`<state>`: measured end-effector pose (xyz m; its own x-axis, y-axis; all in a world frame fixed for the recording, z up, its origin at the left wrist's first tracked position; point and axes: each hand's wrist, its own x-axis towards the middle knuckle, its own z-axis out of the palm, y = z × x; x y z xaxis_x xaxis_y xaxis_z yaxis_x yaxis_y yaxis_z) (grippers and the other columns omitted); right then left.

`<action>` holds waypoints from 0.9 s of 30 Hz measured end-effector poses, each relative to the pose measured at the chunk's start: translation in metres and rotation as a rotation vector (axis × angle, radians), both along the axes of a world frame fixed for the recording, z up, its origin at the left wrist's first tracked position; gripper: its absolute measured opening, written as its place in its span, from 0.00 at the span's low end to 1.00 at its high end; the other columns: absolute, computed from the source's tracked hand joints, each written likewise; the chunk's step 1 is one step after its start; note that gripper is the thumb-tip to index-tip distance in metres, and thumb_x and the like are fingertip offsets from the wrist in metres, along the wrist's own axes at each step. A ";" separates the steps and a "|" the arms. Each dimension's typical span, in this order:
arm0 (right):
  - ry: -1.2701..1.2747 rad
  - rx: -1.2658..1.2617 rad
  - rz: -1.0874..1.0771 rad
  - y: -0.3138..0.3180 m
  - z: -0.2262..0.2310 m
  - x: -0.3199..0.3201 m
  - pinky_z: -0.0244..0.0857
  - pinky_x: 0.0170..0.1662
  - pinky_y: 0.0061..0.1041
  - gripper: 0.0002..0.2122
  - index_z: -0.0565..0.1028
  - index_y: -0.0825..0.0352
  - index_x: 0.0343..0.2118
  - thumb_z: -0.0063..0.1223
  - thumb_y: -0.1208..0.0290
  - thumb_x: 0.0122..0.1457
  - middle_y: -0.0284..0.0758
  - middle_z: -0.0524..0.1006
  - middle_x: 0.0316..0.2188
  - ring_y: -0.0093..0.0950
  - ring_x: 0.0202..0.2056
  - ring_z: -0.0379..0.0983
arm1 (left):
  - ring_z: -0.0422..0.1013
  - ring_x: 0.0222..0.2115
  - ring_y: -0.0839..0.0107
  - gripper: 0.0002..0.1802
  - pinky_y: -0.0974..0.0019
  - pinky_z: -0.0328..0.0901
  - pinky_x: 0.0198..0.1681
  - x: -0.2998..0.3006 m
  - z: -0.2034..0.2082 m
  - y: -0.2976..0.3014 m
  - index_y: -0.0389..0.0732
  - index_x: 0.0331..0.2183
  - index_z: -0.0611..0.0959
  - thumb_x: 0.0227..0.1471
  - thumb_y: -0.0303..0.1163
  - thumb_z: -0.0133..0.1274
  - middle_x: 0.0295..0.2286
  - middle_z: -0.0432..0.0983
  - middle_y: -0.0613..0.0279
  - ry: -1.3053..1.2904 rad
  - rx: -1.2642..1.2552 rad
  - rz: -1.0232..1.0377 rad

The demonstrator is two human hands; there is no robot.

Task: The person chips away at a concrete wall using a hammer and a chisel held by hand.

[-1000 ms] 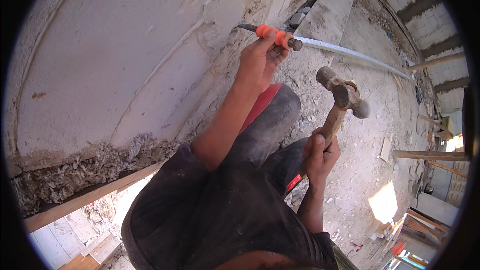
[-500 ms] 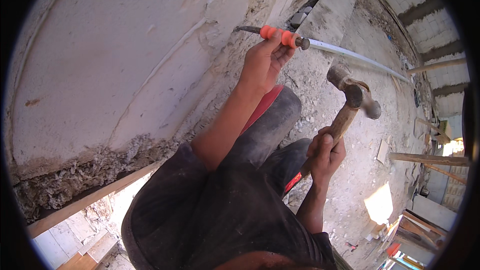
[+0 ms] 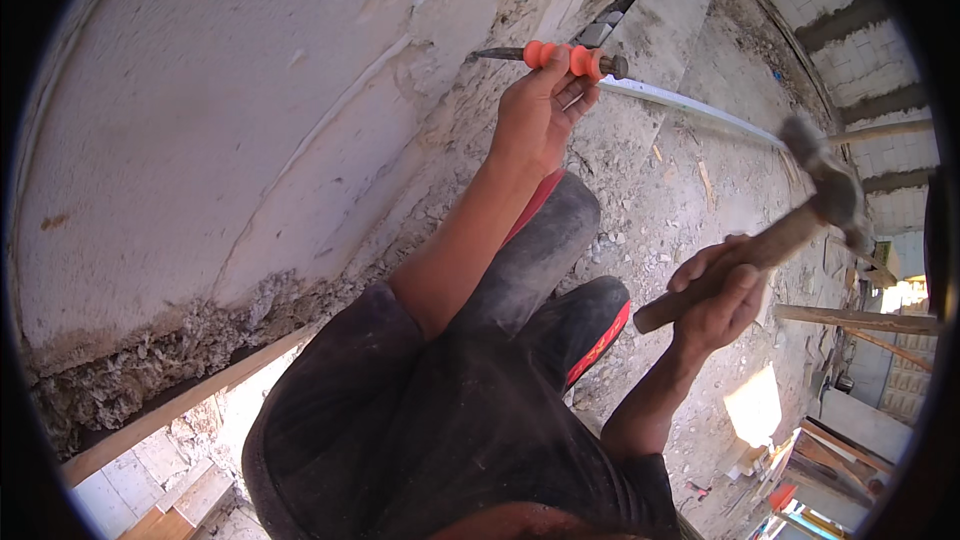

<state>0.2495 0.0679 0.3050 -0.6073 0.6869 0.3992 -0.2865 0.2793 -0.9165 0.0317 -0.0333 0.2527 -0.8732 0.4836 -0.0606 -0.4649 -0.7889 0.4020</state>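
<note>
A worker in a dark shirt [image 3: 430, 420] crouches beside a pale, scarred wall [image 3: 220, 120], a tool in each hand. At upper center, the left hand [image 3: 532, 112] has its fingers curled around the ridged orange grip of a chisel [image 3: 578, 59], which lies nearly level across the frame. Its dark blade points left to the chipped plaster; whether the tip touches cannot be told. The blunt striking end juts out to the right, past the fingers.

At right of center, the right hand [image 3: 722, 295] has its fingers closed around the wooden handle of a hammer [image 3: 785, 237], the butt showing at lower left of the fist. The hammer's head, blurred, is raised toward the upper right, well apart from the chisel. Behind the tools, a long white strip [image 3: 690, 102] runs across a floor [image 3: 690, 205] littered with rubble. A wooden beam [image 3: 190, 402] edges the wall's crumbling base at lower left; a patch of sunlight [image 3: 754, 406] falls at lower right.
</note>
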 end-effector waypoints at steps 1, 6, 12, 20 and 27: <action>0.088 -0.038 -0.007 0.003 0.007 -0.005 0.62 0.17 0.24 0.25 0.65 0.71 0.43 0.41 0.47 0.65 0.38 0.68 0.18 0.26 0.14 0.64 | 0.71 0.39 0.72 0.15 0.67 0.68 0.45 0.001 0.003 -0.001 0.37 0.41 0.76 0.61 0.39 0.51 0.39 0.77 0.59 -0.025 -0.012 -0.003; 0.258 -0.300 0.011 -0.008 0.011 -0.045 0.60 0.16 0.26 0.22 0.65 0.66 0.37 0.42 0.47 0.64 0.34 0.63 0.16 0.27 0.13 0.62 | 0.71 0.39 0.71 0.16 0.65 0.67 0.46 0.001 0.001 0.002 0.39 0.41 0.77 0.60 0.41 0.52 0.39 0.77 0.60 -0.051 -0.015 -0.036; -0.423 -0.067 0.181 -0.014 0.003 -0.044 0.56 0.14 0.18 0.17 0.68 0.66 0.34 0.39 0.54 0.68 0.28 0.63 0.13 0.17 0.12 0.59 | 0.71 0.45 0.66 0.13 0.62 0.66 0.51 -0.006 -0.014 0.010 0.39 0.42 0.76 0.59 0.36 0.53 0.43 0.75 0.56 -0.125 0.006 -0.065; -0.150 -0.004 0.003 -0.010 0.020 -0.067 0.57 0.15 0.20 0.18 0.66 0.66 0.33 0.35 0.54 0.68 0.30 0.64 0.15 0.21 0.13 0.61 | 0.69 0.42 0.69 0.15 0.65 0.64 0.49 -0.005 0.003 0.010 0.39 0.43 0.75 0.60 0.39 0.51 0.40 0.75 0.60 -0.056 0.056 -0.014; -0.174 -0.149 0.129 -0.009 0.037 -0.052 0.56 0.14 0.19 0.18 0.67 0.69 0.33 0.42 0.55 0.67 0.30 0.65 0.14 0.19 0.12 0.62 | 0.70 0.45 0.65 0.10 0.61 0.65 0.53 -0.009 -0.007 0.010 0.41 0.40 0.76 0.59 0.35 0.54 0.40 0.75 0.58 -0.139 0.134 -0.015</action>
<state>0.1972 0.0592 0.3415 -0.7445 0.6426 0.1812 -0.1455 0.1087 -0.9834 0.0227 -0.0232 0.2461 -0.8534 0.5085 -0.1141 -0.5208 -0.8235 0.2249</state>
